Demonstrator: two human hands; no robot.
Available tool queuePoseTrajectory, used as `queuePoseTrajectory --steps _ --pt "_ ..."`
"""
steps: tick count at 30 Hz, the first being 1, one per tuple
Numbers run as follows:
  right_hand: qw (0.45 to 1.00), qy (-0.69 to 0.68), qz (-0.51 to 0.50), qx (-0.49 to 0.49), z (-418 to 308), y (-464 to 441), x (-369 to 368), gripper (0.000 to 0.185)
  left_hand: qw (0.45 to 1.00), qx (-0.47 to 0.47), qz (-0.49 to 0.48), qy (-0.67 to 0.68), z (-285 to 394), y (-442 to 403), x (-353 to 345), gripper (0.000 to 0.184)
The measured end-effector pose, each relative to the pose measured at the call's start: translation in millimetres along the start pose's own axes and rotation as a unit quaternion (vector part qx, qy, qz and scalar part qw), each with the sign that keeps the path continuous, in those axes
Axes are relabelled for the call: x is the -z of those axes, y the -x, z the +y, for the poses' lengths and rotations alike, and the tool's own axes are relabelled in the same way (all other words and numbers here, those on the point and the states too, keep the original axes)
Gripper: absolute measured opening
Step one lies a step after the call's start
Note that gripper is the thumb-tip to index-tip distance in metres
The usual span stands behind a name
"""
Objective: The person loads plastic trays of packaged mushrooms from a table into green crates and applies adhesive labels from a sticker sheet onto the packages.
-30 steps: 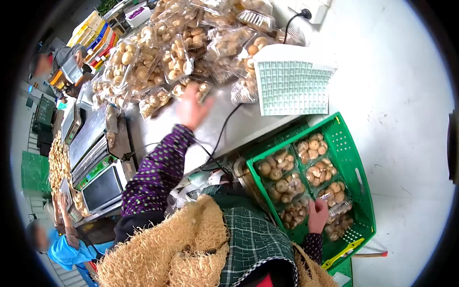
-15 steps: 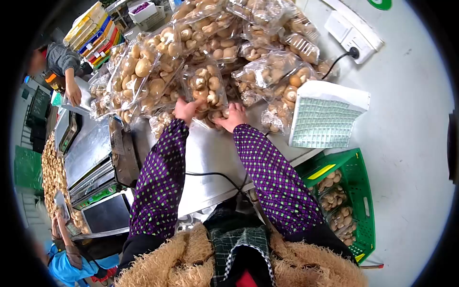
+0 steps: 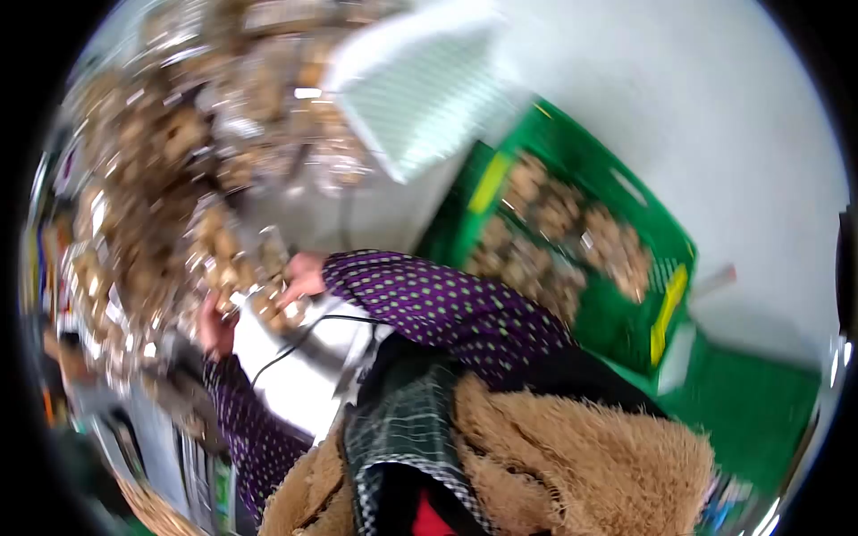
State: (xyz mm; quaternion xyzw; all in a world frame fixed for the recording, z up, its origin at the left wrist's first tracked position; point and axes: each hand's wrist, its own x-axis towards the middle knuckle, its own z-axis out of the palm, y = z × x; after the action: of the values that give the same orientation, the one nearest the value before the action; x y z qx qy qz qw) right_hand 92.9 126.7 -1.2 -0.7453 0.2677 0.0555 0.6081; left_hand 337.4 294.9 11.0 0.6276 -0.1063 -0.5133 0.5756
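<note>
R hand [image 3: 307, 275] seen touching mushroom pk [image 3: 271, 308] at 2 o'clock; L hand [image 3: 216, 327] noted nearby, 8 o'clock; both grips blurred, can't tell. Green crate [image 3: 657, 208] seen approx. 3 o'clock.

To your right lay a pale, smooth floor [image 3: 715, 152]. In front of you stood a metal table [image 3: 389, 210], its surface reflecting bright light near your front edge.

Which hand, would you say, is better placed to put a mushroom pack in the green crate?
Probably the right hand: it is by the mushroom packs and nearer the green crate; the left hand is farther away.
</note>
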Motion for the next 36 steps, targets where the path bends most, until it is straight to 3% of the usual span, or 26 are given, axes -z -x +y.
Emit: queuePoseTrajectory --steps 1,2,3,5,7,8,10,13,14,16,17,18,20,23,25,27,28,30,32,33,34,36 --pt "0.997 -0.071 -0.008 0.011 7 18 -3 0.044 0.991 0.018 -0.103 0.08 -24 -19 45 0.03" --pt "0.991 -0.135 -0.001 -0.014 4 46 0 0.042 0.997 0.002 -0.033 0.066 -8 18 -8 0.035" --pt "0.979 -0.199 -0.001 -0.033 -1 78 8 0.041 0.997 -0.02 -0.038 0.059 -15 26 -15 0.039" --pt "0.954 -0.288 0.083 0.013 14 157 38 0.042 0.984 -0.037 -0.114 0.128 -31 46 -45 0.042" --pt "0.923 -0.354 0.129 0.072 24 234 55 0.045 0.935 -0.055 -0.263 0.23 -38 55 -85 0.044" --pt "0.923 -0.344 0.164 0.059 26 275 60 0.047 0.972 -0.115 -0.168 0.114 -47 63 -108 0.047" --pt "0.886 -0.387 0.252 0.044 25 368 83 0.051 0.974 -0.174 -0.145 -0.017 -61 50 -133 0.046" --pt "0.82 -0.372 0.433 -0.035 67 481 88 0.062 0.948 -0.018 -0.315 0.041 -37 81 -241 0.038" --pt "0.818 -0.312 0.474 -0.09 93 512 89 0.061 0.925 -0.001 -0.378 0.044 -43 82 -264 0.051" --pt "0.8 -0.246 0.512 -0.191 159 570 82 0.059 0.933 0.022 -0.359 0.006 -57 100 -309 0.056" --pt "0.789 -0.241 0.511 -0.239 188 594 78 0.058 0.916 0.034 -0.399 -0.017 -51 123 -345 0.057" --pt "0.789 -0.242 0.512 -0.238 211 613 73 0.058 0.913 0.051 -0.402 -0.039 -55 131 -361 0.057" --pt "0.789 -0.274 0.445 -0.324 249 636 64 0.056 0.896 0.08 -0.432 -0.062 -63 144 -394 0.056" --pt "0.815 -0.354 0.378 -0.261 316 621 53 0.054 0.877 0.128 -0.455 -0.08 -82 159 -432 0.054" --pt "0.882 -0.232 0.294 -0.287 359 609 53 0.066 0.874 0.145 -0.448 -0.117 -87 165 -450 0.048" --pt "0.843 -0.278 0.251 -0.386 337 615 64 0.071 0.873 0.112 -0.441 -0.174 -96 172 -462 0.047" --pt "0.842 -0.28 0.251 -0.386 338 617 64 0.071 0.865 0.118 -0.449 -0.193 -102 168 -465 0.043" --pt "0.886 0.086 0.185 -0.418 336 620 61 0.076 0.853 0.125 -0.46 -0.213 -111 165 -477 0.04" --pt "0.872 0.085 0.263 -0.403 255 609 79 0.069 0.853 0.127 -0.449 -0.232 -124 173 -498 0.032" --pt "0.867 -0.025 0.417 -0.272 254 607 67 0.067 0.84 0.148 -0.445 -0.275 -118 184 -516 0.03" --pt "0.835 -0.225 0.476 -0.158 224 597 70 0.061 0.81 0.133 -0.478 -0.313 -127 188 -532 0.031" --pt "0.804 -0.246 0.523 -0.135 189 578 69 0.06 0.743 0.101 -0.537 -0.385 -152 210 -565 0.034"
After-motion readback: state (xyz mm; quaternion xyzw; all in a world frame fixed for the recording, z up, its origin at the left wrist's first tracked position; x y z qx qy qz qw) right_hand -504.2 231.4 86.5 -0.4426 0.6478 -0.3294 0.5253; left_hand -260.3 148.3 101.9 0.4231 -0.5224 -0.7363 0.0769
